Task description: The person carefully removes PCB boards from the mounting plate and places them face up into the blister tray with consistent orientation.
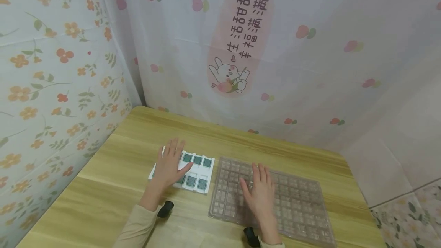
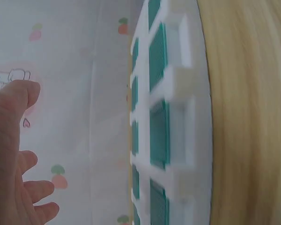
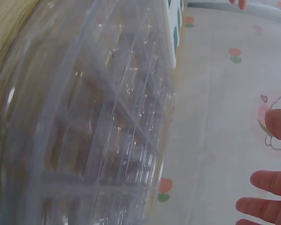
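Observation:
A white foam tray point(image 1: 206, 174) lies on the left half of the table, with several green square chips point(image 1: 202, 183) set in its slots in two rows. My left hand point(image 1: 169, 165) is over the tray's left part, fingers straight and spread, hiding some slots; the left wrist view shows nothing in its grasp. To the right lies a clear plastic tray point(image 1: 299, 202) divided into many small compartments. Above its left-centre part is my right hand point(image 1: 262, 198), fingers extended and thumb apart, holding nothing. In the right wrist view its fingers point(image 3: 271, 183) stay apart from the clear tray.
Both trays lie on a wood-grain table point(image 1: 103, 186). A printed white curtain point(image 1: 310, 68) hangs behind the far edge, and a floral curtain point(image 1: 51, 68) along the left side. Black wrist straps or mounts point(image 1: 166, 209) sit at both wrists.

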The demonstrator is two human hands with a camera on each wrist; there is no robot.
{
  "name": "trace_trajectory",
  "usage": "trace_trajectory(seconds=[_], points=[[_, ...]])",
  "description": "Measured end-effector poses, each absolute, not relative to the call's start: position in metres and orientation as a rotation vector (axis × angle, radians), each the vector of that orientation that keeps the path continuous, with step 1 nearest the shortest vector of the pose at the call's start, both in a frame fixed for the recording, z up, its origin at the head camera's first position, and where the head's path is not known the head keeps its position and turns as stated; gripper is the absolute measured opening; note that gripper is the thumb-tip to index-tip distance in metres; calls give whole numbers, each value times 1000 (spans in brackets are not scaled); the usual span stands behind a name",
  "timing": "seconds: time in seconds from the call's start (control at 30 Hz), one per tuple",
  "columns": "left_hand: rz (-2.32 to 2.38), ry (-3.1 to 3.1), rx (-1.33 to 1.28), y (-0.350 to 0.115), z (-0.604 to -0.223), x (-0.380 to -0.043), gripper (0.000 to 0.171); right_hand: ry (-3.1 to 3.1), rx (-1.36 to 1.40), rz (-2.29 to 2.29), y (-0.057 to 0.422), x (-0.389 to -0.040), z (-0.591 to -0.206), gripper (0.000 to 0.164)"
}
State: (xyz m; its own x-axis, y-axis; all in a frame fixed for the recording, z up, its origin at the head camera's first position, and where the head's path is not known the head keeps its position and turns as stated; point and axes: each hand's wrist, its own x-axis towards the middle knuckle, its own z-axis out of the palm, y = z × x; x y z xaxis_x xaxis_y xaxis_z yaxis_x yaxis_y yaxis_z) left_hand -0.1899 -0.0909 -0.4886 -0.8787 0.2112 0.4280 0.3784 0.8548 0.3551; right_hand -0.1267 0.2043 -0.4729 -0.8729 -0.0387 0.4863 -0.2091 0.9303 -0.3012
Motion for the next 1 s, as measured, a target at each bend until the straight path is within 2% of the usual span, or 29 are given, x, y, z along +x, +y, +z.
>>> trace_trajectory(seconds=[0.4,0.83,1.0], points=[[-648,-2685,-359,-115,-498,-190,79,-2504,338,653,188,-134,-480,58],[-808,-2633,-307,-137,-512,-189,66,-2591,352,872,169,-135,-485,52],[-1012,-2631,-220,-142,-511,-187,58,-2651,365,880,163,-136,-486,48]])
